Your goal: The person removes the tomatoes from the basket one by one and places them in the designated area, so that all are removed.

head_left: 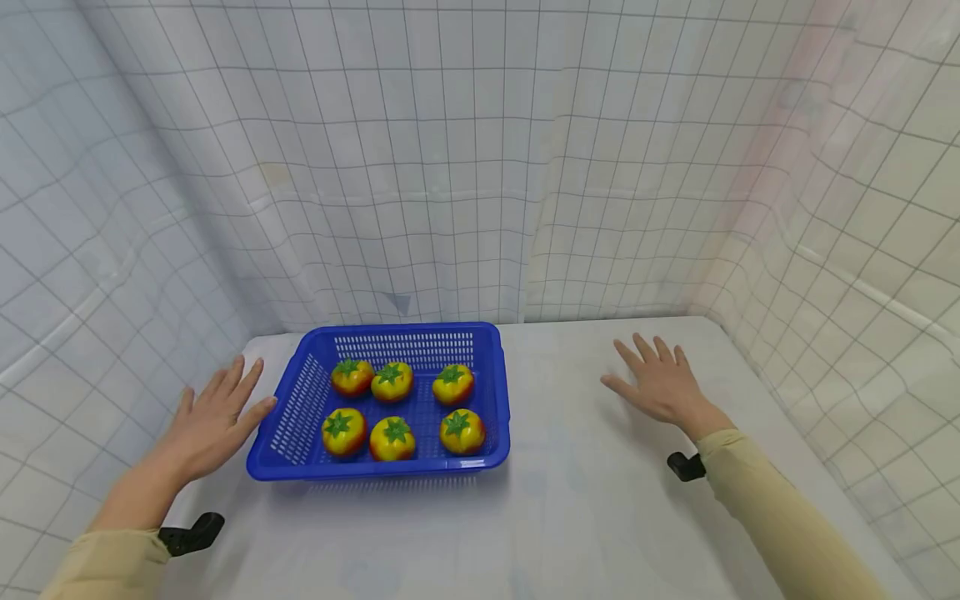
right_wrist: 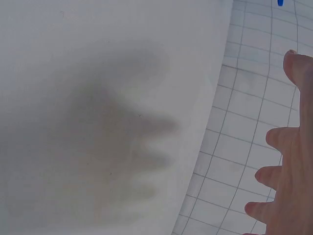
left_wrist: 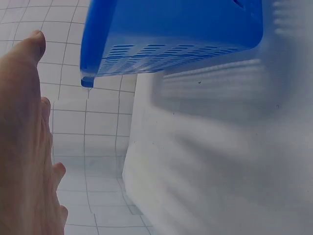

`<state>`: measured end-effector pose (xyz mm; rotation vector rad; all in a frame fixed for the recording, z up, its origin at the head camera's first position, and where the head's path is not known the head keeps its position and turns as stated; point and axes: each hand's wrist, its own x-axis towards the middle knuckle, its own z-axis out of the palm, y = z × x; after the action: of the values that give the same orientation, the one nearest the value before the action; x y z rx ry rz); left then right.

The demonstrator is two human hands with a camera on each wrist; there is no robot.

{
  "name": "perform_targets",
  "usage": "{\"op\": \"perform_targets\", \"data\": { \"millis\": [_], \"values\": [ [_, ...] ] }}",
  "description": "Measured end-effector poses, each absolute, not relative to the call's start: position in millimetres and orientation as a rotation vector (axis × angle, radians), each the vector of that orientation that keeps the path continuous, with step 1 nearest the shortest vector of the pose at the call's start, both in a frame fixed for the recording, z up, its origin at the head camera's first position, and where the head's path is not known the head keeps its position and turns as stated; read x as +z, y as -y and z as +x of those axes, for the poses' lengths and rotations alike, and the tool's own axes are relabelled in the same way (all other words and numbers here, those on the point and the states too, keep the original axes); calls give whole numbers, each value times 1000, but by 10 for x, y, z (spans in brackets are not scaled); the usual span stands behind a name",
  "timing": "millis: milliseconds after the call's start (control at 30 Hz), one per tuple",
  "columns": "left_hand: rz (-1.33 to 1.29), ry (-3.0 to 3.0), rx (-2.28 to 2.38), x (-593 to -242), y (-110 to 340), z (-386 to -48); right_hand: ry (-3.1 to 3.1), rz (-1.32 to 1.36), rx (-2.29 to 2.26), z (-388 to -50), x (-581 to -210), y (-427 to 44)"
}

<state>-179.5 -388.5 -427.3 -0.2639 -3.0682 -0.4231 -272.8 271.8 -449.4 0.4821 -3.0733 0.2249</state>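
In the head view a blue slatted basket (head_left: 375,468) holds several red and yellow tomato-like fruits (head_left: 462,432) with green star-shaped tops. My left hand (head_left: 213,425) is spread with nothing in it, just left of the basket, its thumb near the rim. The left wrist view shows that hand (left_wrist: 24,142) beside the basket's side (left_wrist: 186,24), with a gap between them. My right hand (head_left: 660,383) is spread over the right part of the table, well away from the basket and holding nothing. In the right wrist view the hand (right_wrist: 293,166) hovers, its shadow on the table.
The white table (head_left: 570,500) extends in front of and to the right of the basket. Grid-patterned white curtains (head_left: 450,167) hang behind it and on both sides. A black strap device (head_left: 193,534) sits on my left wrist, another (head_left: 686,467) on my right.
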Motion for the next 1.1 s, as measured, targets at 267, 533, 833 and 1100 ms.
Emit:
{"op": "perform_targets", "data": {
  "millis": [267, 533, 833, 1100],
  "values": [
    [-303, 3054, -494, -4279, 3841, -1675, 3083, 511, 321, -2735, -4483, -2632],
    [-354, 3055, -621, -4273, 3771, -1585, 3066, 566, 346, -2744, -4464, -2517],
    [-426, 3026, -865, -4343, 3674, -1397, 3014, 637, 370, -2723, -4463, -2359],
    [-439, 3007, -919, -4312, 3619, -1282, 2961, 700, 400, -2698, -4439, -2203]
  ]
}}
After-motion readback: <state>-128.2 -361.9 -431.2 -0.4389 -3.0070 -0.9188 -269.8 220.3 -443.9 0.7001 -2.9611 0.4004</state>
